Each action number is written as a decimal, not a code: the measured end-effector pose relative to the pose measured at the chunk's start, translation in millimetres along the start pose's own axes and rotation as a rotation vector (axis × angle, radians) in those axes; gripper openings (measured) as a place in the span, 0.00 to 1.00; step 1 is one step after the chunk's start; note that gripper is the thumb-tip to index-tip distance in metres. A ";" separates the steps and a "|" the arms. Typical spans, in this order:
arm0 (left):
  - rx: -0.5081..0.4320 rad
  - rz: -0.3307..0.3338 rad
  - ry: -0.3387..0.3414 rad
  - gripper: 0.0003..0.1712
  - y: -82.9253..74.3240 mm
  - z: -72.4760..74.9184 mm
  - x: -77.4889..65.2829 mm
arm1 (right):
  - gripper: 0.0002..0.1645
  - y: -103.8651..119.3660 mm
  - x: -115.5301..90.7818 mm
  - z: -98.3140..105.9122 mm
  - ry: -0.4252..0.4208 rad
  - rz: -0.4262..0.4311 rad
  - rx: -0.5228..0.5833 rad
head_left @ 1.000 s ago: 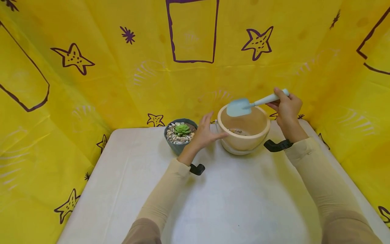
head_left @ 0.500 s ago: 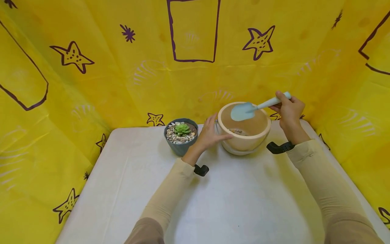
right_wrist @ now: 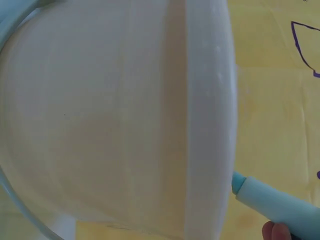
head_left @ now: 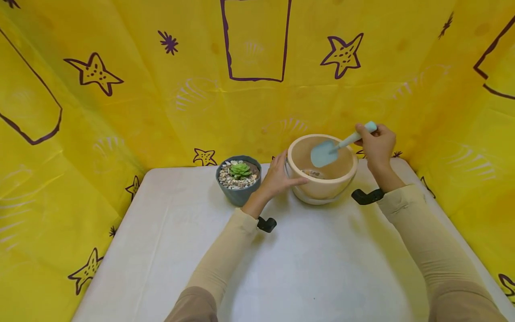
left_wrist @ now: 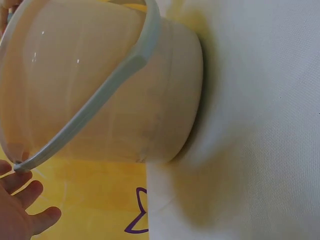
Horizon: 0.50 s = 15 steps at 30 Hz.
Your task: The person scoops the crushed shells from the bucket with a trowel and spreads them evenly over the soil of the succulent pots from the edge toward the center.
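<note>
A cream plastic bucket (head_left: pixel 322 188) stands upright at the back of the table, with a few small pebbles (head_left: pixel 313 173) at its bottom. My right hand (head_left: pixel 379 145) grips a pale blue hand trowel (head_left: pixel 324 154) by its handle; the blade tilts down inside the bucket's mouth. At the bucket's left side, my left hand (head_left: pixel 277 178) touches the rim, thumb along the front and fingers extended. The left wrist view shows those fingertips right at the pivot of the hanging bucket handle (left_wrist: pixel 92 105). In the right wrist view, the bucket wall hides the trowel's blade.
Left of the bucket stands a dark grey pot (head_left: pixel 237 197) with a green succulent (head_left: pixel 240 171) among pebbles, close to my left forearm. A white cloth covers the table (head_left: pixel 314 259). Yellow patterned sheeting (head_left: pixel 257 107) rises behind and at both sides.
The trowel's blade has come down and right, from over the rim into the bucket's mouth, its handle now steeper. My left hand has moved slightly right against the bucket.
</note>
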<state>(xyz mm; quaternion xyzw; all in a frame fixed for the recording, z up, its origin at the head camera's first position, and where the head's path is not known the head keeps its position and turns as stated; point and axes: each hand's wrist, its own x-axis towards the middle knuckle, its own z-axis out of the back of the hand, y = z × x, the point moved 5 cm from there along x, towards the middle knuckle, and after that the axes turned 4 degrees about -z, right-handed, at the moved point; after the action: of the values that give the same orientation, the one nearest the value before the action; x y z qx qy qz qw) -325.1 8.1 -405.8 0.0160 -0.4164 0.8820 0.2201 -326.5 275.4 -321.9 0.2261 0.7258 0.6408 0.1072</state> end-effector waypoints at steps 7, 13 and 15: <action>0.012 0.021 0.021 0.69 2.8 -4.8 2.2 | 0.12 -1.6 -1.3 -3.3 0.040 0.065 -0.263; -0.011 0.036 0.022 0.69 3.3 -5.7 3.4 | 0.17 -2.1 -1.6 -12.8 0.162 0.196 -0.551; -0.017 0.039 0.021 0.69 3.7 -5.9 3.6 | 0.19 -3.1 -1.9 -16.9 0.212 0.248 -0.628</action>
<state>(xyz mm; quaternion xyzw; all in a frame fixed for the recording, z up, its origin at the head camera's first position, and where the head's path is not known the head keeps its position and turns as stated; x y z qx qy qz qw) -328.9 11.9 -411.5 -0.0033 -0.4219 0.8825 0.2076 -333.0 259.3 -322.6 0.2008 0.4673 0.8608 0.0171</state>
